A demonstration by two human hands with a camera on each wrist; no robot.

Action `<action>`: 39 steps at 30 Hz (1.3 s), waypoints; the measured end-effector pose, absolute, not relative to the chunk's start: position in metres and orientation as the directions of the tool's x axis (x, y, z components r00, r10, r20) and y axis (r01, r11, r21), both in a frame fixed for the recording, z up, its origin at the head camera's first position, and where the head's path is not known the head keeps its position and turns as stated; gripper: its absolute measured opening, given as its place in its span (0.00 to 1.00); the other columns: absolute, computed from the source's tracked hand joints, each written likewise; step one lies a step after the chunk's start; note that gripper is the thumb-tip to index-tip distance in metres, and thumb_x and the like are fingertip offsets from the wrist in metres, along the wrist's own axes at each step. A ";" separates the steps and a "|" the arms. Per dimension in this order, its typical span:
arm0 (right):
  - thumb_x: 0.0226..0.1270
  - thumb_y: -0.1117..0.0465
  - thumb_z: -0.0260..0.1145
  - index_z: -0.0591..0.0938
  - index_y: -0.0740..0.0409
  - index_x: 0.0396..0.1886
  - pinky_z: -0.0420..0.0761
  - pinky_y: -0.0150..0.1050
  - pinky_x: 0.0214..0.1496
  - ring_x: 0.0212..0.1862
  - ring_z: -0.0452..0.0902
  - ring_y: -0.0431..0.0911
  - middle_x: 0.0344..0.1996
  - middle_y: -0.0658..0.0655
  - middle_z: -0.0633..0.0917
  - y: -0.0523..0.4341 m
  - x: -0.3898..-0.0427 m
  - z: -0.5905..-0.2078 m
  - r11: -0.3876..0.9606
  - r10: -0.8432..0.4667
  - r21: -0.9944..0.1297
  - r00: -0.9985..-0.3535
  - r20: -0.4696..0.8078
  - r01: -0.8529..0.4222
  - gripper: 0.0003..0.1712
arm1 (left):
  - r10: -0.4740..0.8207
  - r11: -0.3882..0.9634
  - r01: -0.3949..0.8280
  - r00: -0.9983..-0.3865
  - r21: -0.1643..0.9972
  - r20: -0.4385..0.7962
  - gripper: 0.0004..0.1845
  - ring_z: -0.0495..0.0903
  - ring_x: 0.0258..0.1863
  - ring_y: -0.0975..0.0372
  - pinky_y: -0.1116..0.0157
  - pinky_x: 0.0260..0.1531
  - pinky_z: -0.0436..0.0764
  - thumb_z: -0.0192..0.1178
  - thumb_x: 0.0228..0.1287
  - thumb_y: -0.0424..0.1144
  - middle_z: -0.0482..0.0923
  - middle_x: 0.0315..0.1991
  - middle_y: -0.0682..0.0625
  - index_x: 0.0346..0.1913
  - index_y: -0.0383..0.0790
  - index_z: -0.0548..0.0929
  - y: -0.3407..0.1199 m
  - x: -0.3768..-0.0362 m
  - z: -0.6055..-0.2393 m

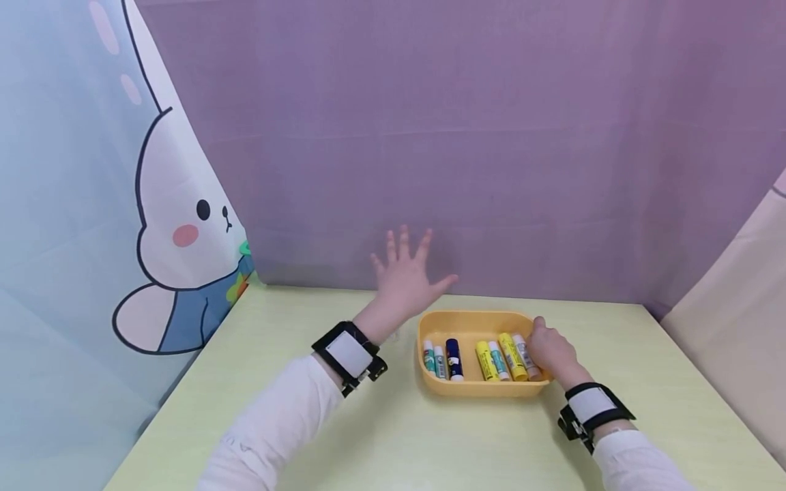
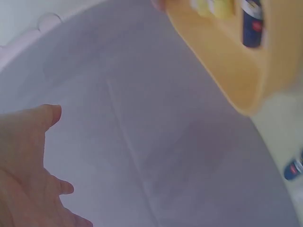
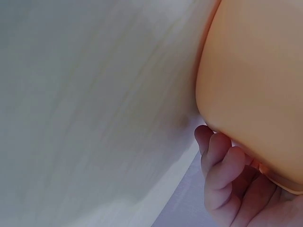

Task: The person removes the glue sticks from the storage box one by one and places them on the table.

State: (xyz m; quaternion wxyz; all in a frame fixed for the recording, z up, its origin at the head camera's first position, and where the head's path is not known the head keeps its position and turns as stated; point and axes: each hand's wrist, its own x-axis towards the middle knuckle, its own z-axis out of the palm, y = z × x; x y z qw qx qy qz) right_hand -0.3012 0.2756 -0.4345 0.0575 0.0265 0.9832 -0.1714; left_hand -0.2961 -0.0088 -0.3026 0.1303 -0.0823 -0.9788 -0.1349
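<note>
Right grip (image 1: 552, 351) has the yellow-orange tray (image 1: 485, 389) by its right end toward the tabletop (image 1: 467, 450)'s back, probably keeping the little tubes (image 1: 512, 357) inside steady, while the left grip (image 1: 405, 283) is splayed wide, holding nothing.

A pale green counter (image 1: 393, 443) spans the near part of the scene. A purple cloth (image 1: 430, 123) hangs along its far edge, faintly creased. At the left hangs a light blue cloth (image 1: 55, 273) printed with a white rabbit (image 1: 166, 198) dressed in blue; at the right, a cream cloth (image 1: 737, 327).
</note>
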 end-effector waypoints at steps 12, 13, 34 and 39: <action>0.73 0.63 0.40 0.53 0.77 0.61 0.73 0.39 0.20 0.23 0.74 0.51 0.26 0.66 0.76 0.275 -0.304 -0.435 0.938 0.047 -0.334 -0.989 -0.141 0.092 0.25 | 0.289 0.908 0.355 -0.915 0.221 0.281 0.50 0.30 0.73 0.44 0.35 0.63 0.43 0.44 0.55 0.76 0.29 0.75 0.43 0.75 0.59 0.38 0.038 -0.259 -0.313; 0.73 0.63 0.40 0.53 0.77 0.61 0.73 0.39 0.20 0.23 0.74 0.51 0.26 0.66 0.77 0.276 -0.304 -0.435 0.939 0.046 -0.332 -0.989 -0.139 0.091 0.25 | 0.301 0.905 0.366 -0.912 0.215 0.280 0.50 0.31 0.73 0.44 0.35 0.63 0.43 0.44 0.55 0.76 0.29 0.75 0.43 0.75 0.59 0.39 0.042 -0.257 -0.317; 0.71 0.64 0.43 0.58 0.77 0.56 0.73 0.40 0.18 0.21 0.74 0.51 0.23 0.65 0.76 0.275 -0.300 -0.436 0.939 0.002 -0.341 -0.996 -0.085 0.031 0.21 | 0.351 0.933 0.357 -0.931 0.044 0.099 0.50 0.47 0.73 0.48 0.45 0.65 0.59 0.52 0.53 0.73 0.47 0.74 0.43 0.75 0.59 0.45 0.100 -0.259 -0.416; 0.71 0.64 0.43 0.57 0.77 0.57 0.73 0.40 0.19 0.21 0.74 0.51 0.23 0.65 0.77 0.275 -0.301 -0.435 0.939 0.013 -0.342 -0.996 -0.093 0.044 0.22 | 0.324 0.940 0.330 -0.943 0.086 0.077 0.46 0.52 0.72 0.48 0.49 0.62 0.66 0.51 0.56 0.70 0.52 0.73 0.43 0.74 0.56 0.49 0.103 -0.261 -0.425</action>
